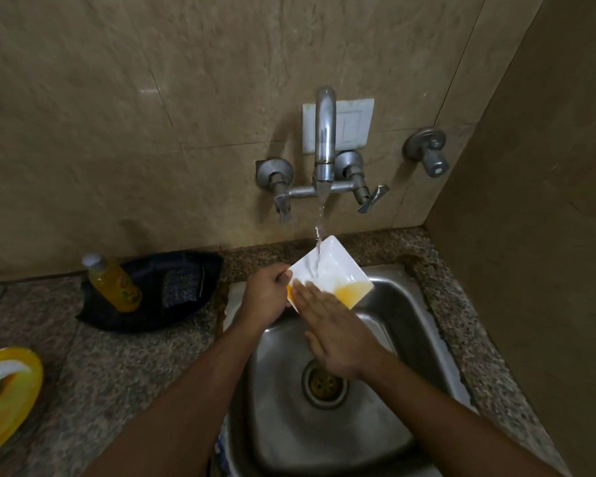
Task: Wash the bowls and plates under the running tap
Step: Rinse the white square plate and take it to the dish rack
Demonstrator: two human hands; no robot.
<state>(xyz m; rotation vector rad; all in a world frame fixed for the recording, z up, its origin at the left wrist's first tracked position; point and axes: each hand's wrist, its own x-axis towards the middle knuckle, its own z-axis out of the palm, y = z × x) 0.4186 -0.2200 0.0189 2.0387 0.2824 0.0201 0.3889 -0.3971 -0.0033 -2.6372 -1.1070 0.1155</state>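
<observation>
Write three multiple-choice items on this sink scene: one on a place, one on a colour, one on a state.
1. Where is the scrub pad?
A. In the sink
B. In the black tray
C. On the yellow plate

2. What colour is the residue in the white square dish?
A. Green
B. Yellow-orange
C. Red

3. How does the right hand meet the dish?
A. Flat, fingers straight
B. Fist
C. Not touching

Key: 1 B, it lies in the black tray beside the bottle. 2 B, pooled at the low corner. 3 A, straight fingers press while the left hand grips the edge.
</observation>
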